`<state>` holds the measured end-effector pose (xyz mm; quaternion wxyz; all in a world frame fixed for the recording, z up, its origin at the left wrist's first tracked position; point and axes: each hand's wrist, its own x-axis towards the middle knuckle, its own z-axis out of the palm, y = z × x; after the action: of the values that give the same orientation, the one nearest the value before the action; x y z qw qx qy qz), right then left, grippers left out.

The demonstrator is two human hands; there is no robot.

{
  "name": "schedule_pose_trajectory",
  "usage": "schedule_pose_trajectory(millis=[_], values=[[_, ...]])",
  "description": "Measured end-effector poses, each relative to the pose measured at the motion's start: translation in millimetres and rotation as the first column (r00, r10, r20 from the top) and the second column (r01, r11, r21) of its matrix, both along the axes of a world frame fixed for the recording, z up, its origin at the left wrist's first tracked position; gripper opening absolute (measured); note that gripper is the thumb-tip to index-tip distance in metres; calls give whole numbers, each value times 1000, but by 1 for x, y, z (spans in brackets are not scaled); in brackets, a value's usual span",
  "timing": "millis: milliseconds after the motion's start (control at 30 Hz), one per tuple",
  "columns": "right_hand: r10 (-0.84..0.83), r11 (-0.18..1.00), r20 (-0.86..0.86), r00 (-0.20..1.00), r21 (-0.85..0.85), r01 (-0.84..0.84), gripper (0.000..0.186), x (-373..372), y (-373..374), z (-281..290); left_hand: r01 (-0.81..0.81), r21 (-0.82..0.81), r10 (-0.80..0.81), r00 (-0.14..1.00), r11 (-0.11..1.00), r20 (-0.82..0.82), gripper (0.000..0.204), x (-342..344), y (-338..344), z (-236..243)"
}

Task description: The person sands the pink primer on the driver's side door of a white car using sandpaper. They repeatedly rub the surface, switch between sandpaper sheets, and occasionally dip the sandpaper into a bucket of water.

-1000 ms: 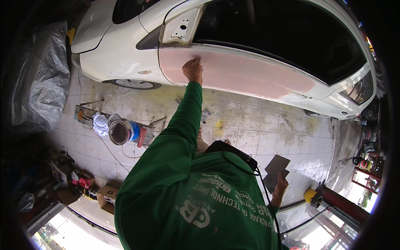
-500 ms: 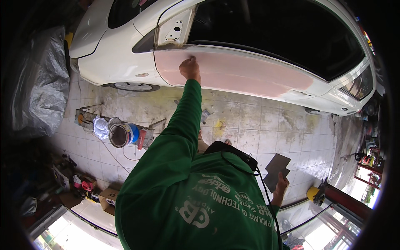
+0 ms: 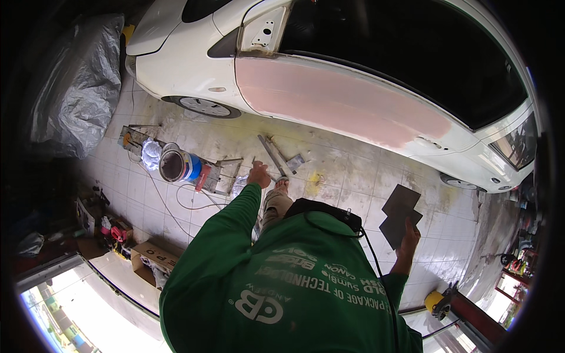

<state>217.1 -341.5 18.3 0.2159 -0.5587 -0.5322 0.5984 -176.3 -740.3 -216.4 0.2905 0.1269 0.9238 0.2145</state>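
My left hand [image 3: 258, 173] is low in front of me, fingers curled round something small I cannot make out, near long grey bars [image 3: 272, 152] lying on the floor and my bare foot [image 3: 282, 186]. My right hand [image 3: 410, 238] grips dark grey sheets [image 3: 400, 201], two of which show, held out at waist height. Above my hands stands a white car [image 3: 182, 67]; its door carries a wide, dull pink patch [image 3: 329, 94] below the dark window.
Left of my left hand, a blue bucket [image 3: 188, 167], a white bundle [image 3: 152, 154] and a red item sit on a low metal stand, with a hose nearby. A silver cover [image 3: 76, 88] lies at upper left, cardboard boxes [image 3: 147, 259] lower left, a yellow-black machine [image 3: 438, 300] lower right.
My left hand has left the pink door panel and moved down toward the floor area by the bucket. The view has shifted; my right hand with the sheets sits a little higher in frame.
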Motion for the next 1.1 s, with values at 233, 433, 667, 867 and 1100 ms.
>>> schedule_pose_trajectory(millis=[233, 433, 667, 867, 1100], values=[[256, 967, -133, 958, 16, -256, 29, -37, 85, -5, -405, -405, 524, 815, 820, 247, 42, 215, -180, -23], [379, 921, -235, 895, 1, -390, 47, -74, 88, 2, -590, -309, 666, 665, 746, 338, 85, 380, -185, 15], [577, 810, -332, 747, 116, -574, 46, -67, 43, 0, -498, -246, 548, 809, 832, 213, 48, 408, -161, 47], [903, 353, -14, 429, 593, -724, 31, -49, -4, 8, -643, 472, 326, 739, 603, 590, 85, 310, -29, 153], [647, 529, -515, 562, -228, -817, 32, -53, -109, 73, 160, 856, 113, 963, 491, -245, 43, 249, 62, 274]])
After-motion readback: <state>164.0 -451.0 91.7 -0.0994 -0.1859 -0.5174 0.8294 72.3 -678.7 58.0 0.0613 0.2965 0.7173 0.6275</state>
